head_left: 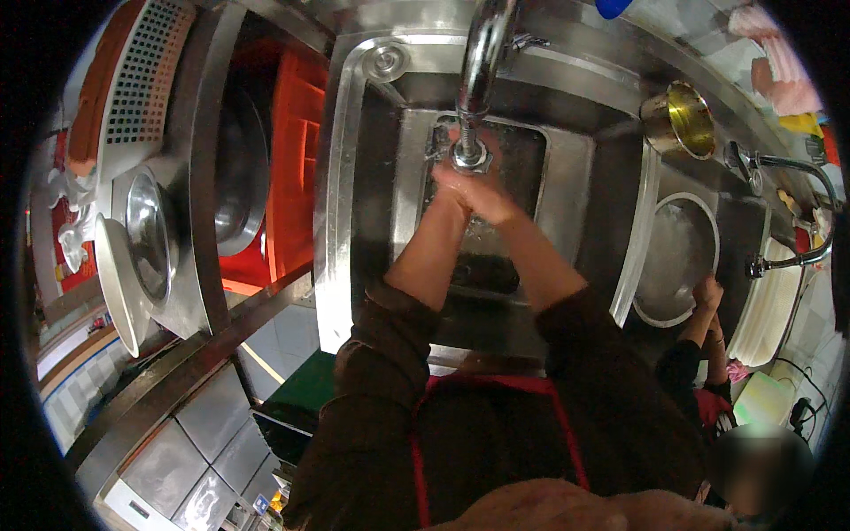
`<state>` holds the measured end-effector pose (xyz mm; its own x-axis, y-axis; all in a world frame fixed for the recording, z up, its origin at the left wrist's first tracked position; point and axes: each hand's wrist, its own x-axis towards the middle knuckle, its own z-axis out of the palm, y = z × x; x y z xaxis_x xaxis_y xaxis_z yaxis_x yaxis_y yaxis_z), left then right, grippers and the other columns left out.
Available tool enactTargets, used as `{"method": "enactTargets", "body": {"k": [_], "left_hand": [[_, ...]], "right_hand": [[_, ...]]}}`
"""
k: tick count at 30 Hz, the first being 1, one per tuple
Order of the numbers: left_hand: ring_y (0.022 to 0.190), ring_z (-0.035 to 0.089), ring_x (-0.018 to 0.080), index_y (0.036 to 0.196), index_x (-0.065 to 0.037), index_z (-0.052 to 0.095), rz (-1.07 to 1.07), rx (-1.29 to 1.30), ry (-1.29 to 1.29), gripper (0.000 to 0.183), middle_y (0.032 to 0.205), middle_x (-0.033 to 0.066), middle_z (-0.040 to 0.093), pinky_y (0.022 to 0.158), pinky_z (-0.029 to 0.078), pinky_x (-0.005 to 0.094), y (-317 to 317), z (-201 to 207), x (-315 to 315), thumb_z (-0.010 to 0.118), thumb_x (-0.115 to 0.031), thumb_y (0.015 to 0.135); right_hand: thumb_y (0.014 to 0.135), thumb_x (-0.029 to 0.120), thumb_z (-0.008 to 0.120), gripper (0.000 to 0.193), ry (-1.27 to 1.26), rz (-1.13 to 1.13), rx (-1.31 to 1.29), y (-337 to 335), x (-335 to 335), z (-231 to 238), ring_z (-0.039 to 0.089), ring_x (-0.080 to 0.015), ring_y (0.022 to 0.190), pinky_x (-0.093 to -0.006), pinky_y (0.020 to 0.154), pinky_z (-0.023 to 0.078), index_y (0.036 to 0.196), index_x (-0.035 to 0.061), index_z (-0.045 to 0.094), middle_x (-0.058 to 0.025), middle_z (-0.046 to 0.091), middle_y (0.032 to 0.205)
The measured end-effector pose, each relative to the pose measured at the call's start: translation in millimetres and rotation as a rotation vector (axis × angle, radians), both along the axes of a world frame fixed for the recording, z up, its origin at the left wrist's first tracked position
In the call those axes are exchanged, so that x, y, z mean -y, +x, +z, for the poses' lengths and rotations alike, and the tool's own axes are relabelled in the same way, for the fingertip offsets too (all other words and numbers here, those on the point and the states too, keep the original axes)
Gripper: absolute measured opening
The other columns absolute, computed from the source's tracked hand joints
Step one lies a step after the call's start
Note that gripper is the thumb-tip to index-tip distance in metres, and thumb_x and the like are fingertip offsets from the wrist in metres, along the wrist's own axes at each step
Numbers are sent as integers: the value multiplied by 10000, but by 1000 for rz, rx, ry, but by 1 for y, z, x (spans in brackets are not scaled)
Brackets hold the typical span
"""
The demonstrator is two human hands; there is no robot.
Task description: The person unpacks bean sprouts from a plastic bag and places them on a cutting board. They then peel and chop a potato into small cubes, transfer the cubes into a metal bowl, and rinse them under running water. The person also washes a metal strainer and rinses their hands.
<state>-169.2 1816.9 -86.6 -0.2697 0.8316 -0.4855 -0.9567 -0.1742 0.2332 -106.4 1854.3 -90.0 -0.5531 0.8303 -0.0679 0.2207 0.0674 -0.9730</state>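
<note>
Both of my hands meet beneath the chrome faucet (pixel 478 84) of a deep steel sink (pixel 567 208). My left hand (pixel 449 180) touches my right hand (pixel 485 196), which overlaps it from the right side. Both look wet, and no object shows between them. The faucet's spout end and the overlap hide most of the fingers, so how far they are curled does not show. Below the hands, the rectangular sunken bottom (pixel 496 265) of the sink looks dark and wet. My dark sleeves are pushed up above the wrists.
A person's hand (pixel 706 294) touches a round metal basin (pixel 677 261) in the neighbouring sink. Near it are a shiny metal pot (pixel 680 122) and another curved faucet (pixel 810 168). On the left stand an orange crate (pixel 292 168), a perforated white basket (pixel 146 84) and a metal bowl (pixel 149 234).
</note>
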Motion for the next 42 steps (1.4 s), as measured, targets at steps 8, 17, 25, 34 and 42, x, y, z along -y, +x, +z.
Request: {"method": "enactTargets", "body": {"k": [8, 17, 25, 34, 42], "left_hand": [[955, 624, 149, 1183, -99, 594, 47, -408, -148, 298, 1142, 19, 663, 796, 489, 330, -5, 5, 6, 540, -343, 1021], [839, 663, 255, 1155, -100, 634, -721, -1997, -595, 268, 974, 119, 695, 742, 513, 396, 2, -11, 39, 502, -291, 1021], [1262, 528, 381, 1471, -125, 442, -920, -2192, -725, 561, 1382, 235, 535, 995, 455, 461, 37, -7, 147, 614, -239, 949], [1511, 200, 313, 1567, -23, 217, 11, -601, -388, 771, 1628, 171, 235, 1201, 214, 424, 83, 82, 165, 379, -553, 1031], [1450, 313, 356, 1381, -67, 529, -960, -2085, -967, 559, 1480, 171, 443, 1123, 216, 671, 37, 175, 297, 569, -421, 950]], "right_hand": [[956, 223, 506, 258, 348, -399, -8, 21, -140, 11, 648, -394, 907, -490, 793, 481, 923, 21, 662, -211, 680, 979], [973, 245, 527, 264, 678, -57, 235, -25, -218, 74, 664, -388, 861, -458, 774, 505, 996, 24, 670, -232, 681, 907], [960, 363, 608, 357, -416, 195, 123, 82, -48, 27, 620, -334, 1072, -427, 938, 500, 1187, 91, 656, -116, 607, 1267], [1066, 471, 387, 617, -652, 312, -154, 80, 132, 76, 390, -244, 1421, -353, 1188, 253, 1459, 0, 449, -128, 440, 1524], [927, 138, 624, 413, 768, 513, 643, 28, 155, 178, 503, -357, 1294, -445, 1044, 444, 1337, 119, 578, -183, 531, 1379]]}}
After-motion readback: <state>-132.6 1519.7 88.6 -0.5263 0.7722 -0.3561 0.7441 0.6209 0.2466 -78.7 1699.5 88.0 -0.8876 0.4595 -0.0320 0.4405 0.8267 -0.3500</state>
